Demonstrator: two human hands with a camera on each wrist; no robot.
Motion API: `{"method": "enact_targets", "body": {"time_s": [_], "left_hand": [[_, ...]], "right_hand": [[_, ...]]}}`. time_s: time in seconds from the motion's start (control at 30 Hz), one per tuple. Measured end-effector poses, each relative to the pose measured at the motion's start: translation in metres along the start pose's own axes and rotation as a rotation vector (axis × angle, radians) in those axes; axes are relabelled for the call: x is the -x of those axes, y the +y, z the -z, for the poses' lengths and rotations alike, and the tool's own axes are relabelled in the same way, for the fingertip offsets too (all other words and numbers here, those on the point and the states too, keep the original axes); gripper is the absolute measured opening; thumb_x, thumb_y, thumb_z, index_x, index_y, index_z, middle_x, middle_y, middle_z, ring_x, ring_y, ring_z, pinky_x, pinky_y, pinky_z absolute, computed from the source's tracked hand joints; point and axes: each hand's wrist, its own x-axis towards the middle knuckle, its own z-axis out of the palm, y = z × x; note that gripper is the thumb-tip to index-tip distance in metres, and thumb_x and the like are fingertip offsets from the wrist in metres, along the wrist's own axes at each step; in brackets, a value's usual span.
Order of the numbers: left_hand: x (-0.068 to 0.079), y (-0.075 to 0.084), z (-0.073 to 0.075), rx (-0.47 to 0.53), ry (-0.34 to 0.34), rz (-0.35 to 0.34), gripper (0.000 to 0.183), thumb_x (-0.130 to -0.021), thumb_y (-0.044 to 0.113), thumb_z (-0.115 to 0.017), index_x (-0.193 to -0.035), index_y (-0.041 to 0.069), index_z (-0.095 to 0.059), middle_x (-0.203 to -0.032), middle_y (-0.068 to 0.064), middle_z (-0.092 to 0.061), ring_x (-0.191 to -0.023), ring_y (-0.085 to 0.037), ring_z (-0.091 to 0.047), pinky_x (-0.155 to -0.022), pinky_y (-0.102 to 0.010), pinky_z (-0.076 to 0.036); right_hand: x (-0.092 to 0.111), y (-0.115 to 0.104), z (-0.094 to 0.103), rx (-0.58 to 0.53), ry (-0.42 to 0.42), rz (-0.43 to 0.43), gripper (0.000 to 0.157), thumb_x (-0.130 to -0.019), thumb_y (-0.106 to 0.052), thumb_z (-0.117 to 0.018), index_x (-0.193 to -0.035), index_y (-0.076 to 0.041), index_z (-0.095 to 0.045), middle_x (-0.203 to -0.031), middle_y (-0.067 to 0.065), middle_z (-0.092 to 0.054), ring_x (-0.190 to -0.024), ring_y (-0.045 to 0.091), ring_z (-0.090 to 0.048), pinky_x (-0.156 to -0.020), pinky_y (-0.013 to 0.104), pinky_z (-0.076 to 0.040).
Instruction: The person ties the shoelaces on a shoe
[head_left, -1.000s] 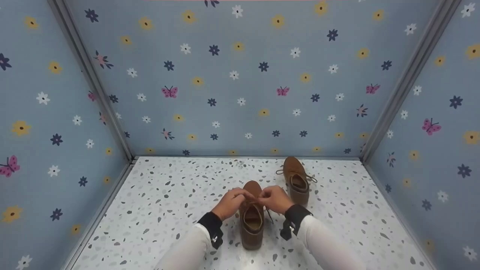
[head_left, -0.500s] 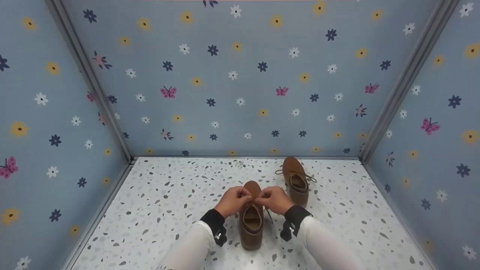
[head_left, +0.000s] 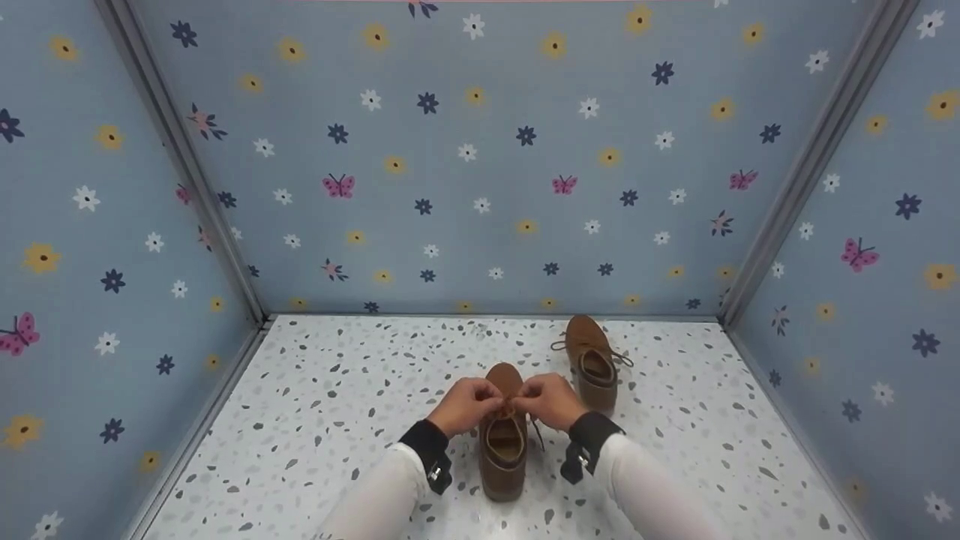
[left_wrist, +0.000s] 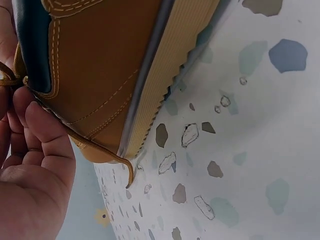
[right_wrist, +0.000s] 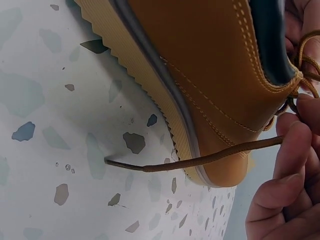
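A brown lace-up ankle boot [head_left: 502, 480] stands on the floor between both hands, toe pointing away. My left hand [head_left: 463, 405] is at the left of its lacing, and finger and thumb pinch the brown lace [left_wrist: 107, 152]. A loose end hangs from that hand down the boot's side. Opposite, my right hand [head_left: 553, 401] pinches the lace [right_wrist: 200, 161] too, its tail trailing below the fingers. Crossed lace strands and a loop show over the dark-lined opening in the right wrist view. Fingertips partly cover the crossing, so how it is tied cannot be seen.
A matching boot [head_left: 598, 390] stands at the back right near the right hand, its laces tied in a bow. Speckled white floor [head_left: 337, 435] lies below. Blue flowered panels [head_left: 480, 165] enclose the back and both sides.
My left fingers, stretched over the boot's front a second ago, have drawn back and now pinch the lace at the left. My right hand stays almost in place. Neither boot has moved.
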Motion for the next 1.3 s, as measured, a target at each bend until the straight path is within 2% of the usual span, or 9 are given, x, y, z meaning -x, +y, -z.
{"method": "enact_targets", "body": {"time_s": [0.17,0.47,0.63,0.8,0.93,1.1,1.3], "left_hand": [[-0.001,0.001,0.000,-0.025,0.000,0.011,0.011,-0.100,0.018,-0.068,-0.097,0.012,-0.077,-0.094,0.000,-0.073,-0.080,-0.008,-0.064,-0.073,-0.025,-0.054],[0.000,0.002,0.000,-0.035,-0.028,-0.050,0.012,-0.103,0.017,-0.064,-0.100,0.012,-0.075,-0.098,-0.002,-0.073,-0.085,-0.009,-0.063,-0.079,-0.029,-0.053],[0.000,0.000,-0.001,-0.026,-0.022,-0.043,0.013,-0.104,0.018,-0.063,-0.100,0.011,-0.073,-0.099,-0.002,-0.071,-0.087,-0.009,-0.062,-0.079,-0.030,-0.053],[0.001,-0.002,-0.002,-0.027,-0.012,-0.033,0.015,-0.105,0.020,-0.061,-0.101,0.010,-0.072,-0.097,-0.002,-0.069,-0.086,-0.011,-0.061,-0.079,-0.030,-0.053],[0.002,-0.003,-0.002,-0.006,-0.008,-0.020,0.016,-0.105,0.021,-0.060,-0.101,0.010,-0.071,-0.097,-0.002,-0.069,-0.086,-0.011,-0.061,-0.079,-0.030,-0.052],[0.003,-0.003,-0.001,0.023,-0.004,0.009,0.015,-0.105,0.022,-0.061,-0.101,0.012,-0.070,-0.096,0.000,-0.067,-0.086,-0.012,-0.061,-0.077,-0.029,-0.052],[0.002,-0.006,-0.002,0.019,-0.004,0.002,0.015,-0.104,0.023,-0.061,-0.101,0.012,-0.071,-0.096,-0.001,-0.068,-0.084,-0.012,-0.061,-0.075,-0.028,-0.052]], "right_hand": [[0.001,-0.001,0.000,0.009,0.001,-0.001,0.016,-0.093,-0.021,-0.078,-0.079,-0.014,-0.076,-0.073,-0.003,-0.070,-0.060,0.006,-0.059,-0.056,0.024,-0.047],[0.002,0.000,0.001,-0.008,0.001,0.043,0.016,-0.094,-0.019,-0.078,-0.080,-0.013,-0.077,-0.075,0.001,-0.072,-0.060,0.007,-0.061,-0.057,0.022,-0.049],[0.004,0.002,0.002,-0.032,-0.028,0.044,0.012,-0.094,-0.019,-0.078,-0.085,-0.013,-0.077,-0.077,0.001,-0.074,-0.065,0.014,-0.068,-0.058,0.022,-0.050],[0.009,0.004,0.007,-0.029,-0.051,0.037,0.007,-0.094,-0.021,-0.078,-0.092,-0.015,-0.077,-0.087,0.001,-0.076,-0.070,0.014,-0.068,-0.060,0.023,-0.052],[0.014,0.003,0.011,-0.007,-0.023,0.088,0.008,-0.093,-0.022,-0.079,-0.095,-0.015,-0.077,-0.092,0.002,-0.077,-0.074,0.016,-0.069,-0.063,0.023,-0.053],[0.021,-0.002,0.014,0.002,-0.008,0.175,0.009,-0.093,-0.021,-0.079,-0.098,-0.015,-0.075,-0.093,-0.001,-0.075,-0.082,0.012,-0.067,-0.071,0.022,-0.052],[0.026,-0.008,0.013,-0.025,-0.047,0.248,0.011,-0.094,-0.019,-0.079,-0.104,-0.017,-0.077,-0.099,-0.001,-0.077,-0.085,0.010,-0.068,-0.074,0.022,-0.054]]}}
